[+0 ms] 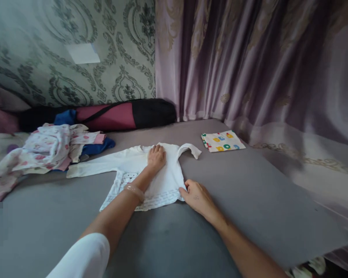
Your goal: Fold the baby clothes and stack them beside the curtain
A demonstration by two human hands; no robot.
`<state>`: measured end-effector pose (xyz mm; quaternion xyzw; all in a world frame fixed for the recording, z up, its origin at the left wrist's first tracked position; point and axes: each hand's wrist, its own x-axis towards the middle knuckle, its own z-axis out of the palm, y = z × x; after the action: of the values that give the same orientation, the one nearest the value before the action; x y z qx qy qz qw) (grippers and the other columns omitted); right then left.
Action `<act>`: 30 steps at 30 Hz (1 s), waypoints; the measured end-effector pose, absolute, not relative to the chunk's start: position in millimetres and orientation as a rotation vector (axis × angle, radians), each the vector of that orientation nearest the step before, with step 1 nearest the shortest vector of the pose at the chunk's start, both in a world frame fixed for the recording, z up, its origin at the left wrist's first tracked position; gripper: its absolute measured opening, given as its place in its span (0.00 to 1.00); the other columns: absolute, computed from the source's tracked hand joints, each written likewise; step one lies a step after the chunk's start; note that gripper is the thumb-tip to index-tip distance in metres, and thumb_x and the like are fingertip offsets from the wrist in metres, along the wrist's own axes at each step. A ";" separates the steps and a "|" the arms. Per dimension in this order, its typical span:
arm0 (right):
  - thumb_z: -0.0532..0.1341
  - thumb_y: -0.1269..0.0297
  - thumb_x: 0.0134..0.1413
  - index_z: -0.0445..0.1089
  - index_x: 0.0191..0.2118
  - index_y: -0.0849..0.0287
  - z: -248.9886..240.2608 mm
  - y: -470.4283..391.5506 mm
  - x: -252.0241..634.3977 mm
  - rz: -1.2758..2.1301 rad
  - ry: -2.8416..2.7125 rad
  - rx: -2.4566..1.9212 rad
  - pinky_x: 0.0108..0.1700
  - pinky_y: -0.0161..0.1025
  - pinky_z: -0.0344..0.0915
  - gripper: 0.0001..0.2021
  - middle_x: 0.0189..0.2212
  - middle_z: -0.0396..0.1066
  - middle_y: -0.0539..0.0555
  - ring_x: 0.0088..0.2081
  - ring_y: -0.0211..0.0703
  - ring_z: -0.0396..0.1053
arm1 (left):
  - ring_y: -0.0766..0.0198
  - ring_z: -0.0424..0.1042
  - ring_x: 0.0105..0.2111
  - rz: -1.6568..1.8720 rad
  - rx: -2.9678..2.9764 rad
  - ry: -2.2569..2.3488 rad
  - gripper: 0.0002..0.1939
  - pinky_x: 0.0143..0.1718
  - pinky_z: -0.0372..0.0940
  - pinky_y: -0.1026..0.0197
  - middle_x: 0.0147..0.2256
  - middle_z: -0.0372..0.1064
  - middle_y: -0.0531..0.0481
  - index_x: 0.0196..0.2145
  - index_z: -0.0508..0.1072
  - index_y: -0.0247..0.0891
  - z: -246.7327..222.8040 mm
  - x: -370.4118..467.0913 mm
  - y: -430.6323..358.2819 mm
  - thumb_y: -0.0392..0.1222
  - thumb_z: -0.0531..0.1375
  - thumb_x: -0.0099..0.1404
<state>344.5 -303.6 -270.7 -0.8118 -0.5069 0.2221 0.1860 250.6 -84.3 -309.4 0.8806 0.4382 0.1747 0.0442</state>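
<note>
Pressing palm-down with left hand (157, 156), fingers loose, on upper front of shirt (165, 173), spread mid-bed (174, 239). Pinching shirt at right end of hem (159, 199) with right hand (195, 195). Looks like smoothing: anchor with left palm, pull hem lightly outward, don't stretch it. Uncurl right sleeve (192, 148) too. Further out: pile (50, 144) just past left cuff, contact unclear; folded cloth (224, 141) near bed's far right corner; bag (110, 116) along far edge.
</note>
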 end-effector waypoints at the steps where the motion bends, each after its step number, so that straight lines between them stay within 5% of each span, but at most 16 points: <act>1: 0.56 0.59 0.56 0.70 0.34 0.57 -270.0 -303.7 344.3 0.614 -1.438 -2.300 0.28 0.35 0.45 0.09 0.25 0.70 0.52 0.26 0.38 0.62 | 0.48 0.57 0.60 0.486 2.696 1.338 0.21 0.59 0.52 0.47 0.59 0.60 0.35 0.55 0.65 0.32 -313.2 248.6 -83.5 0.42 0.47 0.68; 7: 0.56 0.62 0.55 0.68 0.30 0.58 -267.3 -307.1 349.2 0.650 -1.508 -2.275 0.27 0.35 0.45 0.08 0.24 0.69 0.51 0.25 0.36 0.61 | 0.42 0.50 0.64 0.409 2.726 1.373 0.34 0.61 0.44 0.42 0.64 0.51 0.31 0.62 0.59 0.29 -325.8 253.7 -82.9 0.56 0.43 0.69; 14: 0.60 0.50 0.52 0.65 0.23 0.59 -275.2 -310.0 373.6 0.933 -1.548 -2.076 0.23 0.32 0.46 0.17 0.16 0.63 0.47 0.19 0.33 0.58 | 0.43 0.52 0.62 0.486 2.833 1.384 0.29 0.61 0.44 0.43 0.61 0.54 0.28 0.58 0.63 0.25 -310.9 254.2 -94.1 0.50 0.44 0.70; 18: 0.60 0.49 0.53 0.68 0.33 0.58 -262.6 -289.4 394.0 1.066 -1.165 -1.933 0.20 0.30 0.52 0.15 0.18 0.67 0.47 0.17 0.33 0.59 | 0.48 0.58 0.59 0.494 2.887 1.223 0.21 0.59 0.50 0.47 0.57 0.61 0.32 0.53 0.66 0.30 -292.2 251.2 -108.1 0.44 0.50 0.67; 24: 0.61 0.56 0.55 0.62 0.54 0.50 -248.9 -220.8 410.9 1.183 -0.376 -1.359 0.44 0.38 0.67 0.21 0.42 0.72 0.56 0.40 0.40 0.72 | 0.48 0.53 0.62 0.363 2.809 1.093 0.22 0.61 0.49 0.44 0.61 0.56 0.35 0.58 0.60 0.33 -288.7 253.9 -115.5 0.45 0.47 0.70; 30: 0.58 0.62 0.54 0.70 0.41 0.55 -256.9 -175.1 414.4 0.883 -0.012 -1.230 0.53 0.42 0.64 0.09 0.40 0.73 0.53 0.47 0.40 0.70 | 0.53 0.53 0.63 0.311 2.818 0.975 0.24 0.62 0.50 0.51 0.62 0.56 0.37 0.60 0.58 0.31 -299.1 265.9 -92.7 0.43 0.42 0.72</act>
<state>414.4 -175.1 -256.9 -0.5579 -0.0053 0.4006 0.7268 265.9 -92.7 -299.1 0.9375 0.3243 0.1035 0.0719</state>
